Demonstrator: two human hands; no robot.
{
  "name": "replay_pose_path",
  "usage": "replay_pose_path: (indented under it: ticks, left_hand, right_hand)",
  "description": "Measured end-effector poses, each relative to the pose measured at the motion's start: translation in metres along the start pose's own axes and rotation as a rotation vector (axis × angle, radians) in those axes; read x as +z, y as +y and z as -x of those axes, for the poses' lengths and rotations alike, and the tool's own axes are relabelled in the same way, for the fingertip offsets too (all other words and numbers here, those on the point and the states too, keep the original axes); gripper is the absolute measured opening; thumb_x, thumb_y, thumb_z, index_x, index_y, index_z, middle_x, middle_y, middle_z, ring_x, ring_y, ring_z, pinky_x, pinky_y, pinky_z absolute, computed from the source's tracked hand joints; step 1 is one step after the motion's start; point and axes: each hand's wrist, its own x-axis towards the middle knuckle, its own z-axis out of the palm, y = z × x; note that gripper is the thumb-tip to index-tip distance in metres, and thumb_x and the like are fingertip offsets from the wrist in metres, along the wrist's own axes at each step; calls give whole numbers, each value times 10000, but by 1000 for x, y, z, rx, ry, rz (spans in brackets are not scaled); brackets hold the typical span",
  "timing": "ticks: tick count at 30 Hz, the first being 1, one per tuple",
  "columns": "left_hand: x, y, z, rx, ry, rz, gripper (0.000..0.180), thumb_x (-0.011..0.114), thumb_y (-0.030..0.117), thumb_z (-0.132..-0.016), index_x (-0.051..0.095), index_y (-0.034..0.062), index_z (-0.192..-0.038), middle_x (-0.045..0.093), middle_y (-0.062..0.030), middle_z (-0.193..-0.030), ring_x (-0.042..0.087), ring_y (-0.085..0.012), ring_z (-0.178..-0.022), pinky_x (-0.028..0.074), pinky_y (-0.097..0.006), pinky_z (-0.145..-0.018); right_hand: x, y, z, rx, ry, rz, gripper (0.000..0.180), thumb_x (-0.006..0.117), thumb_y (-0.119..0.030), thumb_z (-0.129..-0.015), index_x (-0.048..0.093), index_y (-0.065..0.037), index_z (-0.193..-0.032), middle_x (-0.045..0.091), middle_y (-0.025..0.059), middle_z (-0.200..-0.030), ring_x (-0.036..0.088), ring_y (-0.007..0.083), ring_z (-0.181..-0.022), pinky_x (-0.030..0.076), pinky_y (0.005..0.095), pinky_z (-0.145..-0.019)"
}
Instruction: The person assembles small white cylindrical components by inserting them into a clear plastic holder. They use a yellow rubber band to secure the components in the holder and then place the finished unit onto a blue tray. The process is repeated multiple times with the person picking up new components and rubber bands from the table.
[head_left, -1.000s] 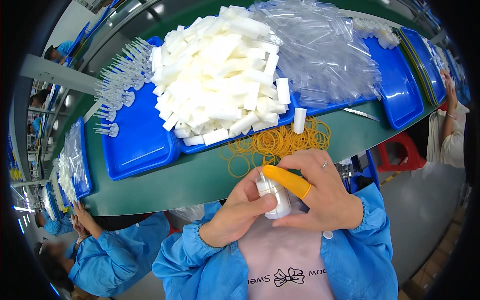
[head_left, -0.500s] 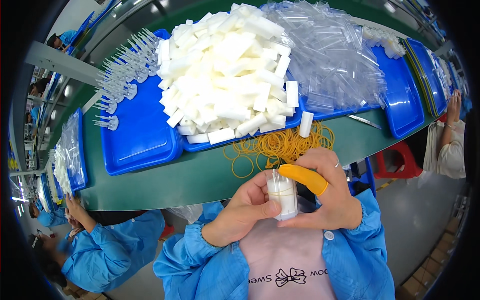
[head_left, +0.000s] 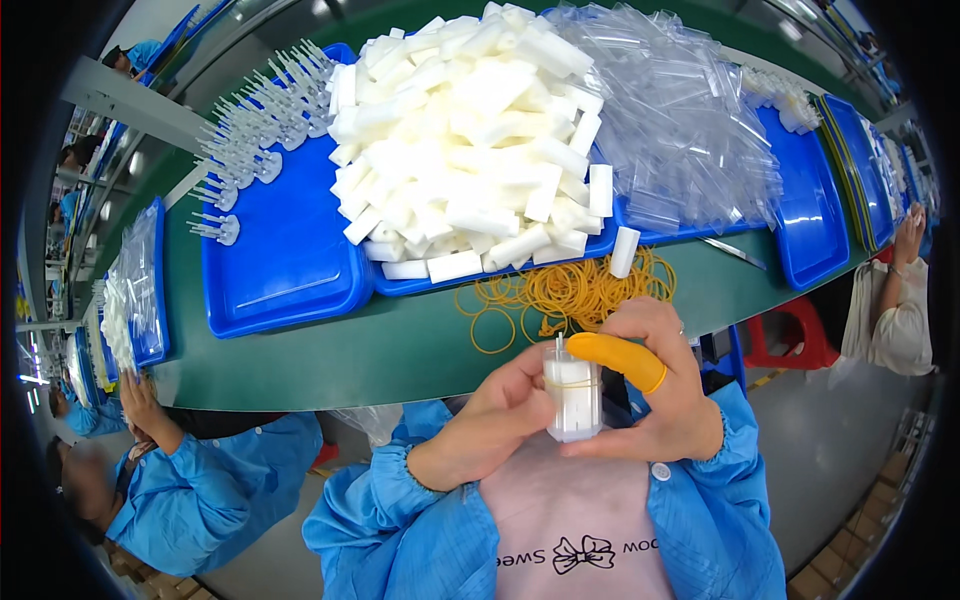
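Between my hands, just off the table's front edge, is an upright white foam cylinder assembly with clear plastic strips around it and a rubber band about its upper part. My left hand grips its left side, thumb across the front. My right hand holds it from the right, thumb at the base and the index finger, in a yellow finger cot, at the top rim. Beyond my hands lies a heap of yellow rubber bands. One white foam cylinder stands at that heap.
A large pile of white foam cylinders fills a blue tray, with clear plastic strips heaped to its right. Pronged plastic pieces stand by the left tray. Tweezers lie at right. A co-worker sits at left.
The view has shifted slightly. My hands keep hold of the assembly, which has turned a little, so the rubber band shows more plainly near its upper part.
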Motion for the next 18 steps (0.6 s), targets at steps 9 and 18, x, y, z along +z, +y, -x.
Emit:
replay_pose_path:
  ticks: [9, 18]
  left_hand:
    - [-3, 0, -1, 67, 77, -236, 732, 640, 439, -838, 323, 38, -1361, 514, -99, -1244, 504, -228, -1176, 413, -367, -982]
    - [-8, 6, 6, -45, -16, -110, 796, 616, 497, -838, 278, 35, -1390, 420, -121, -1361, 442, -188, -1235, 366, -354, -1022]
  right_hand:
    - [2, -4, -4, -8, -49, 123, 668, 826, -389, -563, 620, -48, -1099, 485, 85, -1048, 486, 269, -964, 360, 460, -884]
    - [8, 2, -4, 15, -4, -42, 677, 793, -446, -615, 610, -59, -1139, 493, 85, -1040, 477, 282, -985, 346, 473, -933]
